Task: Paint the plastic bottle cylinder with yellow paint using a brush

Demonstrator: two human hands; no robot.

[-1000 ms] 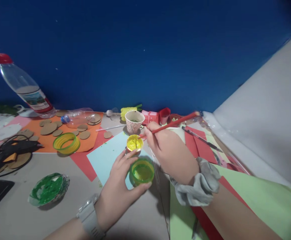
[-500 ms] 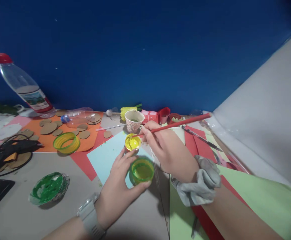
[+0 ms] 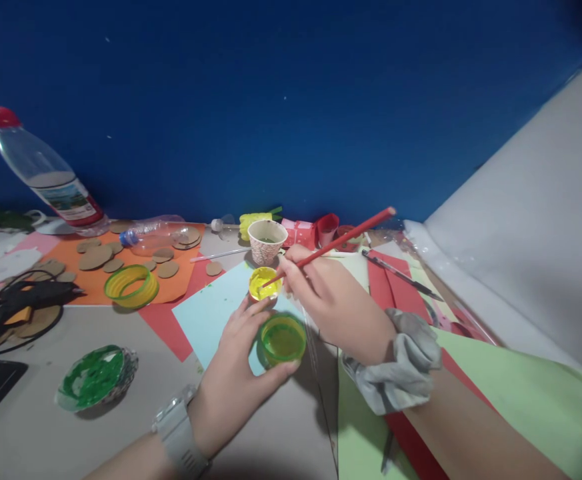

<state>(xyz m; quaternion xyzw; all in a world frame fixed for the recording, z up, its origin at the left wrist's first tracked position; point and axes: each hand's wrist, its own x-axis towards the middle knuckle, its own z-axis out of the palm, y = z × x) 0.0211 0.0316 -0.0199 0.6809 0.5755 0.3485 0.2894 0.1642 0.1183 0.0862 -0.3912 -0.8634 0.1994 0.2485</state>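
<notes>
Head view: a red brush (image 3: 343, 241) dipped in yellow paint (image 3: 257, 284).
The right hand (image 3: 328, 300) pinched the brush, its tip inside the small cup (image 3: 253, 295); the left hand (image 3: 238, 363) held a green-yellow container (image 3: 301, 343) between thumb and fingers, just nearer than that cup. Behind stood a patterned paper cup (image 3: 267, 254) with liquid (image 3: 267, 240); leftward, a dish (image 3: 129, 371) of green paint (image 3: 95, 380).

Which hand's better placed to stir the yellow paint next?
Right, I'd judge: the right hand holds the brush, its tip at the yellow paint. The left hand is spread about the green cup, so it looks better placed for steadying.
</notes>
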